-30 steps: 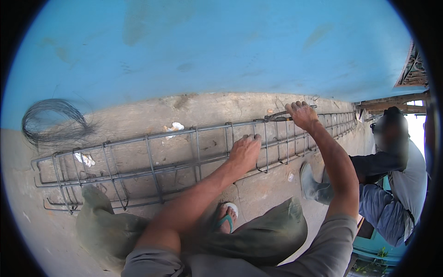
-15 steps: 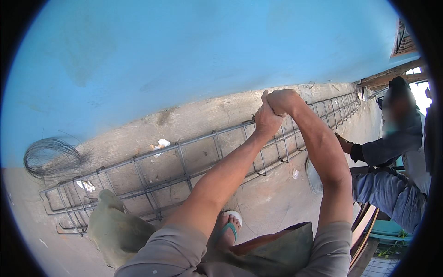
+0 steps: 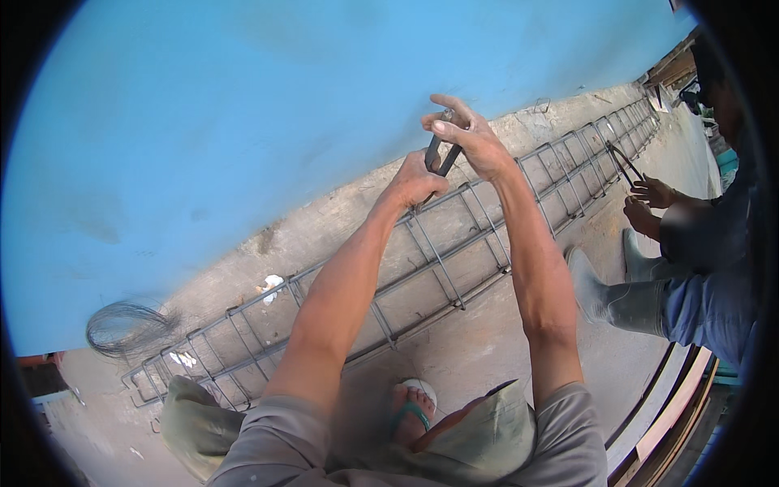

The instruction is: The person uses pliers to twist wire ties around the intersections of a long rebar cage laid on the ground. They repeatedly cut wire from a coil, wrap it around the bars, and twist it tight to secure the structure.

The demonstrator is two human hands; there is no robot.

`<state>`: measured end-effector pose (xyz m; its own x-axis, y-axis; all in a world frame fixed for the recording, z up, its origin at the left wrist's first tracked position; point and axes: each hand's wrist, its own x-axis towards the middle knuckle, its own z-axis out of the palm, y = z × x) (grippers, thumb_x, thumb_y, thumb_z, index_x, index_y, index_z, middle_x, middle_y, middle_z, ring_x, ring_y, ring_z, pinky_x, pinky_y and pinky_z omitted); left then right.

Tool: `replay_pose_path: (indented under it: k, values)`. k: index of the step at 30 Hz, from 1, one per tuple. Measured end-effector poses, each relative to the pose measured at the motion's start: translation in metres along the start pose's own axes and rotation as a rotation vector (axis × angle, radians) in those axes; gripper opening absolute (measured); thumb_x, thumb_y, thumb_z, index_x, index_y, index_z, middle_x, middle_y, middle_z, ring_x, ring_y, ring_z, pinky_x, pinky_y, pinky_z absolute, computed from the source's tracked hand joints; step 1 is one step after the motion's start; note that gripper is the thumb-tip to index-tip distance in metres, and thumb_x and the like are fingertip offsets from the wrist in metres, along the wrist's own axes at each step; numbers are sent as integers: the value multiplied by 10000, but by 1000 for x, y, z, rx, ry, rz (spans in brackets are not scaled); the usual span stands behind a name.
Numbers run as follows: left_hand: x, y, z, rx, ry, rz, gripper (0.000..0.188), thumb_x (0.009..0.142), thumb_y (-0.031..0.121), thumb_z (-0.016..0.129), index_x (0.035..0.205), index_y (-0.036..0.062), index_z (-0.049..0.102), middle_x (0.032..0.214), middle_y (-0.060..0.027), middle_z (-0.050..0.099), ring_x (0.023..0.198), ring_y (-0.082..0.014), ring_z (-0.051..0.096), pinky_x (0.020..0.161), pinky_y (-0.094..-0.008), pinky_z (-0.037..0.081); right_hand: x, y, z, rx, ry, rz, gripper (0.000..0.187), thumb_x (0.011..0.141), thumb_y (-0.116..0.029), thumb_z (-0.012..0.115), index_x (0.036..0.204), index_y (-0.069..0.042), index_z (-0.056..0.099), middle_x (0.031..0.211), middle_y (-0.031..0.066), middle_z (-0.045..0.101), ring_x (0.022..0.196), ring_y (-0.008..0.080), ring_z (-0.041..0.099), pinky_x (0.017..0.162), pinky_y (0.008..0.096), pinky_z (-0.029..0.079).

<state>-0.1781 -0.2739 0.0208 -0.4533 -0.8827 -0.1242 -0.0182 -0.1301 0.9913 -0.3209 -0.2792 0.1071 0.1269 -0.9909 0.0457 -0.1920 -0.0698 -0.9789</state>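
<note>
Fingers of the right hand spread loosely at the handles of the pincers; the left hand curls round them, over the rebar cage. Stirrups already line it; which ties remain cannot be told.

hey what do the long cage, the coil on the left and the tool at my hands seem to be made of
Cage: probably steel, given its slim grey bars with a dull, bare finish.
Coil: likely dark metal wire, in fine loops with stray ends.
Tool: its slim, dark, straight handles suggest metal, perhaps coated.
</note>
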Motion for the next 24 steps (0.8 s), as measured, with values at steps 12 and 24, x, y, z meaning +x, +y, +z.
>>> replay_pose_path:
  k: [12,24]
  values:
    - [-1,-20,24,28,528,151,266,831,232,751,858,9,609,706,-83,598,650,-200,565,613,-375,462,17,-11,63,-186,222,37,357,805,-349,758,834,-38,585,712,93,590,677,238,589,612,395,488]
    - [-1,-4,17,28,340,43,279,804,139,747,967,-18,583,803,-68,606,691,-176,581,647,-326,468,41,28,47,192,67,41,319,840,-293,742,782,-44,551,645,50,554,586,155,516,526,333,444]
